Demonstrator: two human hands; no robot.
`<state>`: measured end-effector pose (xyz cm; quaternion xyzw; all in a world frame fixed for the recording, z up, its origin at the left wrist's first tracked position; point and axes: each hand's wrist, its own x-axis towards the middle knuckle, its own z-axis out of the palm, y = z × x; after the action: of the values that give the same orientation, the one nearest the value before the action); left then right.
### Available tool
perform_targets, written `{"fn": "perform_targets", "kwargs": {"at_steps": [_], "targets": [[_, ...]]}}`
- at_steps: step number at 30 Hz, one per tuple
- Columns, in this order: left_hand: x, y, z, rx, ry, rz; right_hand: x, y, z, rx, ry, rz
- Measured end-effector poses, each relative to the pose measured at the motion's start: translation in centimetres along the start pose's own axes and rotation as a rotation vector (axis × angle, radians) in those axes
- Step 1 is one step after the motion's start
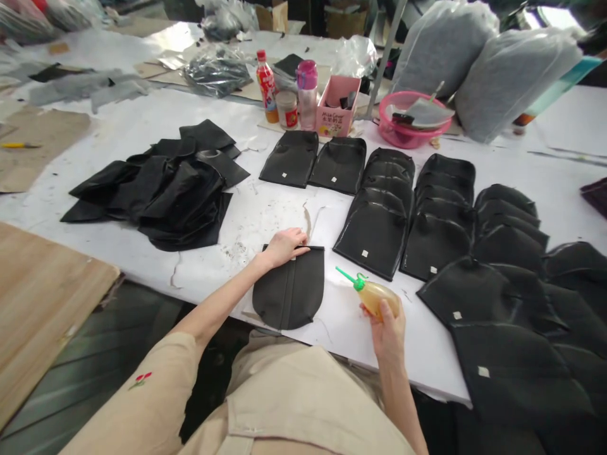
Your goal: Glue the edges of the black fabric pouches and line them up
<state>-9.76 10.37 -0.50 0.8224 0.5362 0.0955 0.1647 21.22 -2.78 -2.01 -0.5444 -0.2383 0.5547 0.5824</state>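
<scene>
A black leather-like panel [272,294] with a rounded near end and a seam down its middle lies flat at the table's front edge. My left hand [286,245] is closed on its straight far edge, the thumb lying along the top and the other fingers curled at the rim. To the right, my right hand [389,325] wraps around a squeeze bottle [377,298] of amber liquid, probably glue. Its green nozzle [346,276] points left toward the panel, apart from it. Just beyond the bottle lie overlapping black pieces [374,234] with small white squares.
A heap of black pieces [161,189] lies at the left, with more rows [507,221] to the right. A drink bottle [267,88], a pink-lidded bottle [307,95], a pink box [336,110] and a pink basin [412,136] stand behind. A wooden board [47,303] is at front left.
</scene>
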Motion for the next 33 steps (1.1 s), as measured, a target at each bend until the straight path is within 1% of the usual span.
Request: {"fn": "perform_targets", "kwargs": {"at_steps": [2,4,7,10,14,19,22,27,33], "targets": [[-0.5,1.0,0.1,0.104,0.083,0.037,0.6,-0.7,0.9,-0.091,0.018,-0.072],[-1.1,1.9,0.5,0.138,0.109,0.079,1.4,-1.2,1.8,-0.215,0.010,-0.163],[-1.8,2.6,1.6,0.118,0.067,0.096,2.7,-1.6,3.0,-0.371,-0.061,-0.269],[-2.2,2.5,2.5,0.090,0.044,0.039,4.0,-1.6,3.7,-0.511,-0.106,-0.362],[-2.1,2.4,2.8,0.047,0.027,-0.010,5.2,-1.4,4.0,-0.691,-0.142,-0.503],[-1.9,2.9,2.4,0.039,-0.007,-0.042,5.7,-1.9,4.6,-0.777,-0.176,-0.612],[-2.0,3.2,2.2,0.030,-0.009,-0.052,5.9,-2.2,5.0,-0.824,-0.191,-0.664],[-2.1,3.2,2.3,0.052,-0.003,-0.047,6.1,-2.5,5.4,-0.854,-0.217,-0.711],[-2.2,3.1,2.3,0.067,-0.010,-0.041,5.7,-3.1,5.0,-0.881,-0.276,-0.751]]}}
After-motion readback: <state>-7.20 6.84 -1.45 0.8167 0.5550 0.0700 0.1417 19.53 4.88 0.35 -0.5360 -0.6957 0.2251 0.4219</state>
